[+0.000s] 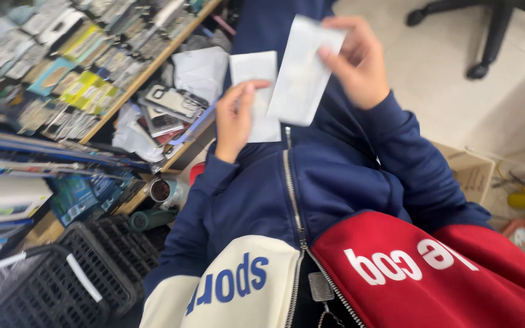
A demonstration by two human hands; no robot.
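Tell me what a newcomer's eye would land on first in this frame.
Top centre, the left hand and the right hand each hold up a flat white packet: a small packet on the left, a longer packet on the right overlapping it. Below them, a navy, cream and red zip jacket fills the middle. At left, shelves are crammed with small packaged goods, with black mesh baskets beneath.

Both packets, one in left hand, one in right hand: thin, pale, slightly glossy, prob. plastic film or coated paper; small packet looks matt-ish, long packet smoother w/ faint sheen. Jacket: soft matt cloth, metal zip. Shelf: bare wood edge. Baskets: black plastic mesh, matt. Box: rough brown cardboard. Floor: smooth, pale.
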